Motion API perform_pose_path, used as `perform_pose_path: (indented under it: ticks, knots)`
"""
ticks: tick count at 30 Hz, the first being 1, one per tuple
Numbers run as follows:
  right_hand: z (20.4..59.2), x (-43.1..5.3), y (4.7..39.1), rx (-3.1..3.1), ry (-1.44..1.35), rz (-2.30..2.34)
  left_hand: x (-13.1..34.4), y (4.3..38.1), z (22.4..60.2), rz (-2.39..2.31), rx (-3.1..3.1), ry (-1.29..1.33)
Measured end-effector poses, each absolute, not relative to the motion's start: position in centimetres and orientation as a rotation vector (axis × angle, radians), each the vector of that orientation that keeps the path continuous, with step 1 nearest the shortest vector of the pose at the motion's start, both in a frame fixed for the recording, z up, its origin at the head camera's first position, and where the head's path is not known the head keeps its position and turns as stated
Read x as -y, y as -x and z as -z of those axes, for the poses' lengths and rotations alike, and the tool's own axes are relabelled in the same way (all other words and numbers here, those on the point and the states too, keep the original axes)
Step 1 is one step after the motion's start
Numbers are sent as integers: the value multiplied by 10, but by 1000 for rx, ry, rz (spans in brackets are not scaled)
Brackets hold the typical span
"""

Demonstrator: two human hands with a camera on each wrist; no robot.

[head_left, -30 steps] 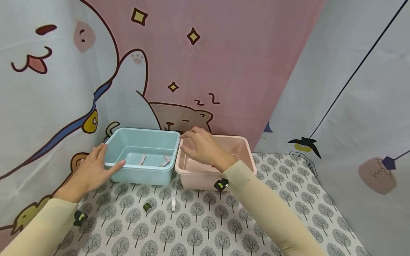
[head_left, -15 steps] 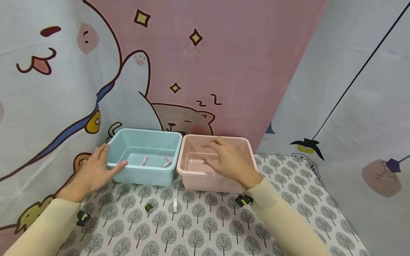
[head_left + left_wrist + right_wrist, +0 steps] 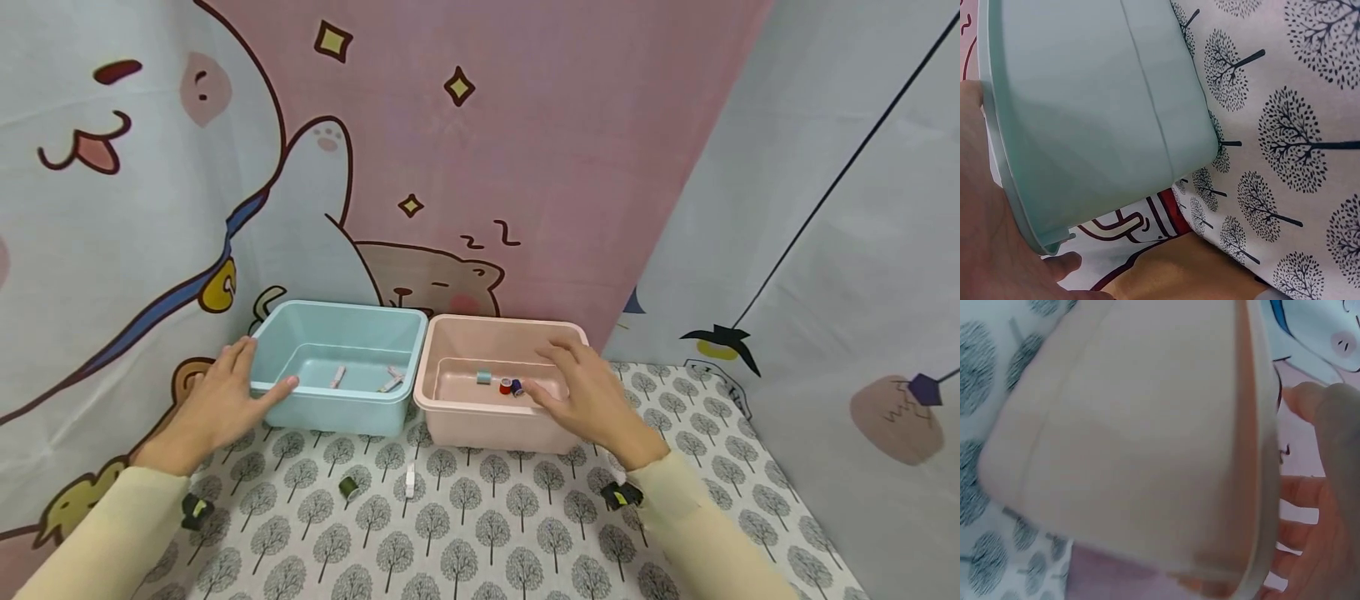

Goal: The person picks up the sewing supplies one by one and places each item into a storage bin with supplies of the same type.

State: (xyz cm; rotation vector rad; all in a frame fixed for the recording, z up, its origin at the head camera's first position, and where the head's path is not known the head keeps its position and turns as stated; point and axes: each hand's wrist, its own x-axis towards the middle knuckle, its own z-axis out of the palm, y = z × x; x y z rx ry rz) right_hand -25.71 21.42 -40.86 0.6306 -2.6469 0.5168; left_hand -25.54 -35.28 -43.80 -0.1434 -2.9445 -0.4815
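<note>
My left hand (image 3: 219, 407) rests at the left front corner of the light-blue bin (image 3: 330, 410), fingers extended along its rim. My right hand (image 3: 594, 398) is over the right side of the pink bin (image 3: 480, 427), fingers spread and holding nothing. In the pink bin lie a light-blue spool (image 3: 483, 377), a red spool (image 3: 506, 386) and a dark-blue spool (image 3: 517, 387). Several small pinkish oblong pieces, including one piece (image 3: 338, 377), lie in the blue bin. On the cloth in front are a dark-green spool of thread (image 3: 348, 487) and a small white oblong piece (image 3: 410, 481).
The two bins stand side by side against a cartoon-printed backdrop (image 3: 555, 167). Under them is a tree-patterned cloth (image 3: 457, 550). A grey-white printed sheet (image 3: 810, 250) hangs along the right side.
My right hand has moved right, from between the bins across the pink bin to its right side, uncovering the spools inside. My left hand stays at the blue bin's corner.
</note>
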Motion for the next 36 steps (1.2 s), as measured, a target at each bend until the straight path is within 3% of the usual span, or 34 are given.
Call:
perform_pose_path:
  ticks: [10,25,36]
  knots:
    - [426,-246,254,2873,-407,-443,355,256,441,480,2921,137]
    - [435,-252,258,2958,-353,-397,354,255,442,487,2926,100]
    - [437,-252,256,2966,-352,-376,324,234,446,412,2723,318]
